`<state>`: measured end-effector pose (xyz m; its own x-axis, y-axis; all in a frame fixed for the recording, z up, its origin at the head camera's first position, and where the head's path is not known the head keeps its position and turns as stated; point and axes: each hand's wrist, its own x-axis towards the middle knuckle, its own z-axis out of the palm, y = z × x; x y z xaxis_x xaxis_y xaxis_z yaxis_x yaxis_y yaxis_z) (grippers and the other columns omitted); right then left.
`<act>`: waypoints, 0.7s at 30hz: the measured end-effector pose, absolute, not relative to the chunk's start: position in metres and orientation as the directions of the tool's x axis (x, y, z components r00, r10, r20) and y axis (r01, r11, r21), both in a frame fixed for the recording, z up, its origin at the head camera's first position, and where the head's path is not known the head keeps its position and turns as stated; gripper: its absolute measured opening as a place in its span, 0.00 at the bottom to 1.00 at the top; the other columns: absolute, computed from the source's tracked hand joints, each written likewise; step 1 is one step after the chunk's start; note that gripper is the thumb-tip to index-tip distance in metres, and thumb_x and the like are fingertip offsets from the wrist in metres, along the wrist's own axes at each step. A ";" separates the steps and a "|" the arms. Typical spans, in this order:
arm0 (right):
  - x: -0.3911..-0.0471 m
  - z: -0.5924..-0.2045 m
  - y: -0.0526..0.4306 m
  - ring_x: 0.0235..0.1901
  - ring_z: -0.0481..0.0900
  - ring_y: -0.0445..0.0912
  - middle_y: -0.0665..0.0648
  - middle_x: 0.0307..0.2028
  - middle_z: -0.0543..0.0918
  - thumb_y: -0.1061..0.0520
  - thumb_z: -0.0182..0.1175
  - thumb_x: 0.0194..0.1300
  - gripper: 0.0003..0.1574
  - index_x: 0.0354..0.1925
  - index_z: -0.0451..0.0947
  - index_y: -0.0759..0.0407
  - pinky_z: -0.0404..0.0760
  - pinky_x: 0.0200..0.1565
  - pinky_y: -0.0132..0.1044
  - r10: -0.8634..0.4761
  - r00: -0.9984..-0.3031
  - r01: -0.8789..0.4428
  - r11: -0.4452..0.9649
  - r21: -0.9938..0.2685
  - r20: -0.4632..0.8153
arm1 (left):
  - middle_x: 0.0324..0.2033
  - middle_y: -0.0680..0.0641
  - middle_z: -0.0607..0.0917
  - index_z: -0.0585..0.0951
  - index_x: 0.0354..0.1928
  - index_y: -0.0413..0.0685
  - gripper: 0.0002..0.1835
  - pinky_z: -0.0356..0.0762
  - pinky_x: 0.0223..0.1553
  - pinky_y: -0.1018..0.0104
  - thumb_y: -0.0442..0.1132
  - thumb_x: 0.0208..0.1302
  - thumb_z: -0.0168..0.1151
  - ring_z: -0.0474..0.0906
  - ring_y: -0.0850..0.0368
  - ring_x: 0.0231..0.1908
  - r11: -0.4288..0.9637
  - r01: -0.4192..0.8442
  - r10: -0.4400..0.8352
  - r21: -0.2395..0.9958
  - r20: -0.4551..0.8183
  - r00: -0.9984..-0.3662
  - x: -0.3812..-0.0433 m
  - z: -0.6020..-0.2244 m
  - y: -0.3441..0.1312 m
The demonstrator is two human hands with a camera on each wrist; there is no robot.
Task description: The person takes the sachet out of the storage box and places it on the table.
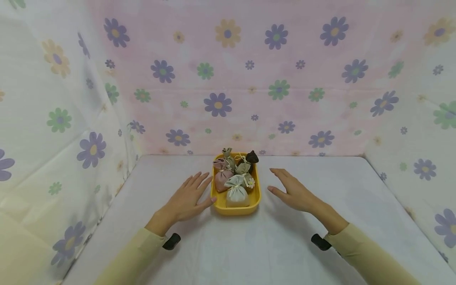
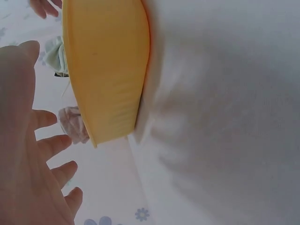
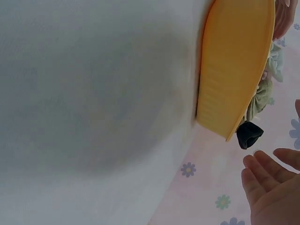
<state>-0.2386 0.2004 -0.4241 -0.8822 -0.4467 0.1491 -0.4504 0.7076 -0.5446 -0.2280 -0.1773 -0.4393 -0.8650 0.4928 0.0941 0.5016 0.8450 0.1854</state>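
Note:
A yellow plastic tray [image 1: 236, 211] stands on the white table, filled with several small drawstring pouches. At its front is a white pouch [image 1: 237, 194]; behind it are a pink pouch [image 1: 222, 180], an olive-green pouch [image 1: 243, 170] with a small flower, another greenish pouch [image 1: 228, 155] and a dark brown pouch [image 1: 252, 157]. My left hand [image 1: 187, 199] hovers at the tray's left side, fingers spread, thumb close to the rim. To the right of the tray, my right hand [image 1: 293, 192] is held apart from it with fingers extended. Both hands hold nothing.
The white table [image 1: 228, 249] meets a pink flowered cloth [image 1: 246, 118] right behind the tray. White flowered cloth walls [image 1: 64, 158] close in both sides. Each wrist carries a small black camera [image 1: 171, 241] below the sleeve cuff.

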 end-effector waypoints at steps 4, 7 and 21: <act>-0.240 -0.426 0.189 0.67 0.72 0.63 0.66 0.69 0.71 0.46 0.58 0.77 0.39 0.76 0.61 0.63 0.74 0.64 0.62 -0.449 -0.876 -0.456 0.652 -0.606 0.176 | 0.81 0.45 0.53 0.56 0.81 0.49 0.46 0.47 0.77 0.41 0.71 0.74 0.43 0.45 0.42 0.80 0.847 0.493 0.491 0.200 0.065 -0.869 -0.225 -0.444 -0.174; -0.240 -0.427 0.182 0.65 0.73 0.63 0.68 0.67 0.73 0.50 0.60 0.76 0.37 0.74 0.63 0.65 0.74 0.63 0.62 -0.459 -0.868 -0.462 0.604 -0.649 0.190 | 0.81 0.46 0.51 0.54 0.82 0.49 0.47 0.47 0.78 0.43 0.73 0.74 0.41 0.45 0.44 0.80 0.849 0.491 0.493 0.197 0.041 -0.869 -0.223 -0.448 -0.173; -0.249 -0.435 0.149 0.63 0.76 0.63 0.69 0.63 0.76 0.54 0.65 0.73 0.36 0.69 0.66 0.71 0.74 0.65 0.57 -0.466 -0.865 -0.432 0.507 -0.746 0.184 | 0.82 0.42 0.46 0.48 0.81 0.39 0.50 0.49 0.78 0.51 0.72 0.75 0.35 0.44 0.48 0.80 0.848 0.489 0.500 0.207 -0.005 -0.866 -0.212 -0.449 -0.166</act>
<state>-0.2494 0.1490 -0.4350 -0.8654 -0.4658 0.1844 -0.4318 0.5070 -0.7460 -0.2118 -0.1656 -0.4494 -0.8658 0.5003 -0.0055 0.4885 0.8477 0.2066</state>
